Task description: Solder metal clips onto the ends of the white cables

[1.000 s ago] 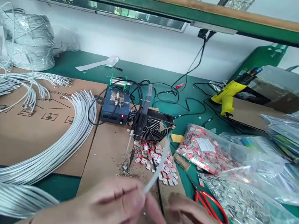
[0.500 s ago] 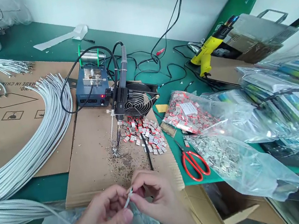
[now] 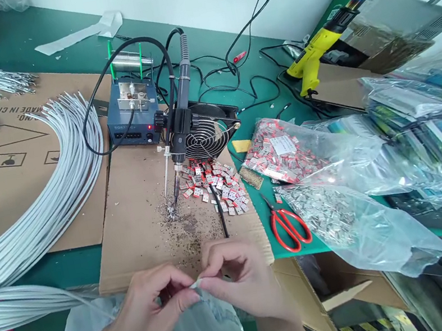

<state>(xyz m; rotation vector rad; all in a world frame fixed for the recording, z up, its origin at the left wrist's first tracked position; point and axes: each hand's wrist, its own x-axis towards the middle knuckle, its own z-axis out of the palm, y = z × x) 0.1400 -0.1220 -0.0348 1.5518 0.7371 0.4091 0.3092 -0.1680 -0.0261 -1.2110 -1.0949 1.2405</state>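
Between my two hands, at the cardboard's front edge, is the end of a white cable. My left hand pinches it between thumb and forefinger. The fingertips of my right hand close on its tip, hiding what is there. Beyond my hands, a soldering iron hangs in a stand, tip down, beside a thin solder feed tube. Small metal USB connectors with red parts lie piled to the right of the iron tip. Solder crumbs are scattered below it.
A blue solder feeder and a black fan stand behind. White cable bundles spread at left. Red-handled scissors, a bag of red-and-metal connectors, a bag of metal parts and a yellow heat gun lie at right.
The cable end, tilted upward before, now lies nearly level between my fingertips. My left thumb and forefinger have moved closer to my right hand. The camera view has tipped slightly downward.
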